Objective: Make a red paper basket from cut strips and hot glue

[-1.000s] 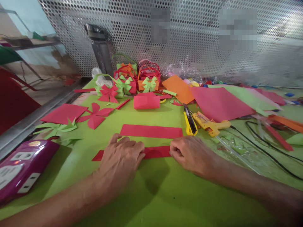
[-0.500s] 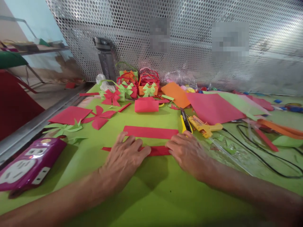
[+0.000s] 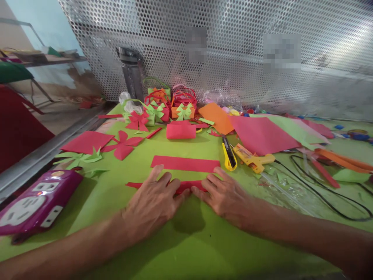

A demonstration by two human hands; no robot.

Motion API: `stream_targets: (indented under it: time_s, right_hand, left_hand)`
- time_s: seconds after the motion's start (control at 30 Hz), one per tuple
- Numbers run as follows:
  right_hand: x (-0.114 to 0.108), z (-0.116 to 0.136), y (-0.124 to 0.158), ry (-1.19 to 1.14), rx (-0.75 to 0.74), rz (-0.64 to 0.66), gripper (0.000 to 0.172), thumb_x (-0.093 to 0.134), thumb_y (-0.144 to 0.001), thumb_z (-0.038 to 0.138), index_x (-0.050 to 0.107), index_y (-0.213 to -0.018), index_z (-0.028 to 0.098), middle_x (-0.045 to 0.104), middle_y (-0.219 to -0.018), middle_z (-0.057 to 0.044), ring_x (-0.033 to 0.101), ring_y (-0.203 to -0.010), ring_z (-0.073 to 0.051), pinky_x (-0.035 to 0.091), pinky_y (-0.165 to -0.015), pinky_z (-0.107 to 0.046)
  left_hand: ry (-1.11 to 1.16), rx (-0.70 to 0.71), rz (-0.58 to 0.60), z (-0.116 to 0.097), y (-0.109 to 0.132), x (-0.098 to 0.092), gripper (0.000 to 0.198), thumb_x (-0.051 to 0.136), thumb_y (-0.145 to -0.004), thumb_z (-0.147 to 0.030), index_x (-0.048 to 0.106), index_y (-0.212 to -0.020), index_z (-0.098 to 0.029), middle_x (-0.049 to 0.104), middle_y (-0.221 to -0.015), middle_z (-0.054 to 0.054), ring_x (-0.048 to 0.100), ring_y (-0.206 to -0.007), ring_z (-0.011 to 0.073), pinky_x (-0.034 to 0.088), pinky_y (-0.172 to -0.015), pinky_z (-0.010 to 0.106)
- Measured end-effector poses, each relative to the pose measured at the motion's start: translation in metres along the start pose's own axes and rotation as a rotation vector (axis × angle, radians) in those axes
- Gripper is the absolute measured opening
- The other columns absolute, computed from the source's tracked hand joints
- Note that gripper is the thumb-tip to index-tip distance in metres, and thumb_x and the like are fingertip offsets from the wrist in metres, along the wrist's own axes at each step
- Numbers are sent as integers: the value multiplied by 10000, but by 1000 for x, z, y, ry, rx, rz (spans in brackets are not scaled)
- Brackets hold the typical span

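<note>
red paper strip [image 3: 187, 186] — crosswise under left grip [image 3: 157, 194] and right grip [image 3: 225, 193] — both pinched onto it

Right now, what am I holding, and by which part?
The nearer red strip, along its near edge: left hand around the middle, right hand farther right.

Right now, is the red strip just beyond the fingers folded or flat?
Flat: the strip lies spread on the green tabletop, with no crease or raised edge visible. Any hidden layers, I cannot tell.
</note>
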State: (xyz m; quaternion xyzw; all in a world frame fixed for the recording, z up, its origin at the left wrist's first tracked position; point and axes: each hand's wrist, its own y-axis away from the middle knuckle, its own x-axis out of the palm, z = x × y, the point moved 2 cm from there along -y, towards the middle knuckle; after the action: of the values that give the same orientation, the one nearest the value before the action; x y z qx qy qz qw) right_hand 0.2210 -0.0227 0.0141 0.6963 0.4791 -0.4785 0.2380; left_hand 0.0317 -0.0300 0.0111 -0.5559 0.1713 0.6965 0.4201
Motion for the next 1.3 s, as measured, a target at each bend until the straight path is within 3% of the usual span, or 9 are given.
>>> stream_targets:
  time_s: [0.2, 0.4, 0.53, 0.63, 0.7, 0.87, 1.1, 1.3]
  right_hand:
    - [-7, -12, 19, -55, -37, 73, 293, 454, -814, 78, 561, -1085, 105, 610, -886, -70, 531, -818, -214, 376, -813, -427]
    - [-5, -17, 47, -20, -35, 58, 352, 448, -771, 43, 580, -1092, 104, 652, -975, -89, 552, -855, -227, 396, -822, -424]
    - [-4, -21, 56, -51, 145, 67, 418, 443, -725, -17, 597, -1093, 107, 649, -964, -101, 565, -873, -239, 413, -801, -414]
    - [-8, -26, 44, -225, 348, 65, 401, 432, -773, -18, 609, -1082, 165, 642, -999, -86, 572, -926, -222, 413, -821, -378]
    - [-11, -26, 27, -397, 437, 45, 271, 455, -848, 75, 637, -1018, 181, 655, -981, -73, 585, -913, -200, 422, -795, -327]
    - [-5, -23, -19, -706, 536, 160, 145, 560, -814, 173, 671, -905, 190, 676, -878, -37, 604, -797, -167, 402, -685, -262]
    - [2, -23, -36, -702, 552, 237, 64, 595, -773, 201, 654, -751, 189, 659, -785, -23, 581, -756, -163, 371, -686, -278]
    - [3, -15, -37, -659, 559, 232, 115, 606, -794, 244, 632, -703, 179, 596, -802, -26, 534, -766, -150, 364, -750, -296]
  left_hand:
    - [35, -3, 19, 1, 0, -1, 249, 471, -886, -169, 602, -1080, -252, 574, -774, 30, 506, -745, 210, 327, -848, 464]
    - [67, -16, 52, 4, 0, 2, 294, 438, -885, -116, 622, -1062, -260, 563, -756, 36, 520, -727, 207, 326, -846, 492]
    - [122, -52, 78, 8, 0, 3, 320, 438, -891, -131, 614, -1098, -299, 555, -762, 39, 519, -702, 206, 359, -740, 430]
    - [164, -56, 1, 10, 0, 6, 325, 434, -888, -122, 630, -1071, -307, 550, -748, 37, 513, -683, 195, 354, -686, 376]
    - [175, -66, -81, 10, -1, 9, 327, 424, -888, -110, 633, -1067, -288, 559, -741, 34, 518, -677, 185, 357, -701, 368]
    - [183, -122, -123, 9, -2, 13, 314, 459, -860, -93, 616, -1086, -243, 603, -784, 34, 556, -694, 187, 375, -705, 349]
    - [140, -189, -104, 8, 0, 9, 281, 469, -871, -139, 608, -1104, -214, 615, -758, 39, 594, -690, 210, 399, -692, 370]
    - [129, -184, -106, 7, -1, 10, 252, 473, -877, -159, 620, -1077, -204, 623, -744, 38, 597, -694, 217, 402, -697, 379]
